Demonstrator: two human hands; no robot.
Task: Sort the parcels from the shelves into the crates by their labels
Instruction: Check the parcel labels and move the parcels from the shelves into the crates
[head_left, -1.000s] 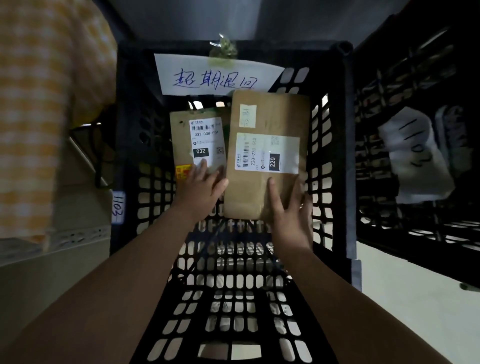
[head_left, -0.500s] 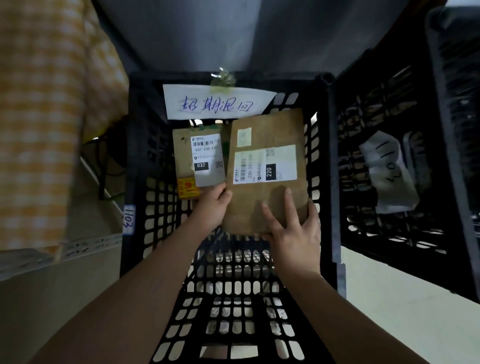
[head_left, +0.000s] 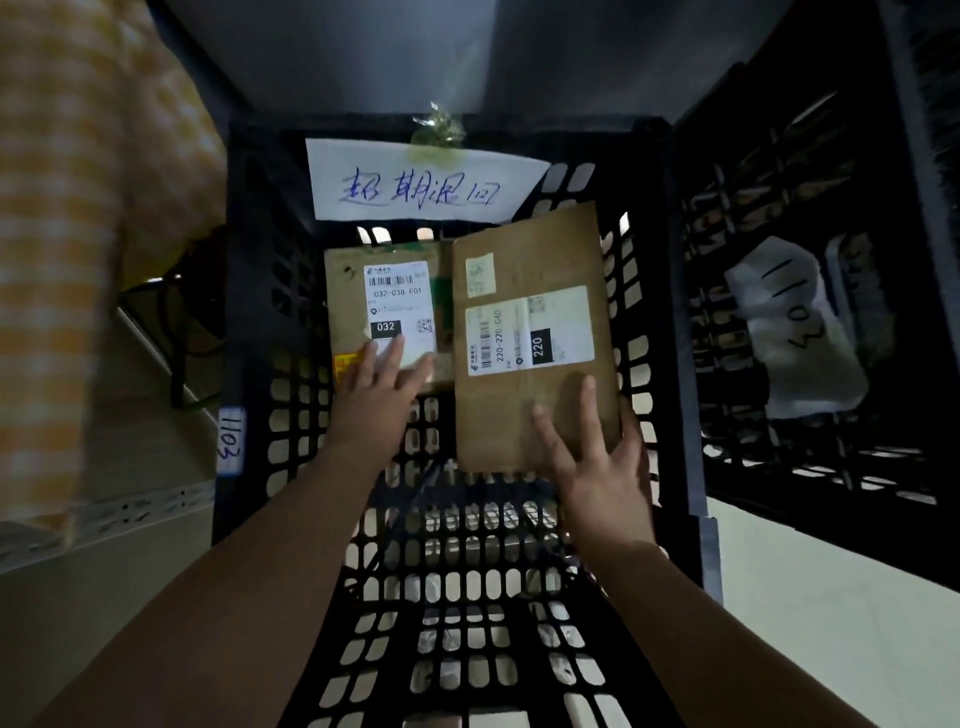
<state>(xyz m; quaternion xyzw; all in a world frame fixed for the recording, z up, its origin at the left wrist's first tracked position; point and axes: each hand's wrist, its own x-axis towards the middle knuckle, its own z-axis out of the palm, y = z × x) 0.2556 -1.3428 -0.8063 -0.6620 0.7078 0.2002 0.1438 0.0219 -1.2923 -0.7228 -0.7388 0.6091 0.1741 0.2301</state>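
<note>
Both arms reach into the crate (head_left: 249, 322). Left hand (head_left: 376, 397) lies flat, fingers straight, on 032 parcel (head_left: 345, 296); right hand (head_left: 597, 467) grips the corner of 220 parcel (head_left: 498, 415).

Smaller parcel (head_left: 345, 312) label: 032-038-E01, 032; larger parcel (head_left: 535, 415): 220; crate sign (head_left: 421, 182): 超期退回; side tag (head_left: 231, 441): 1103
</note>
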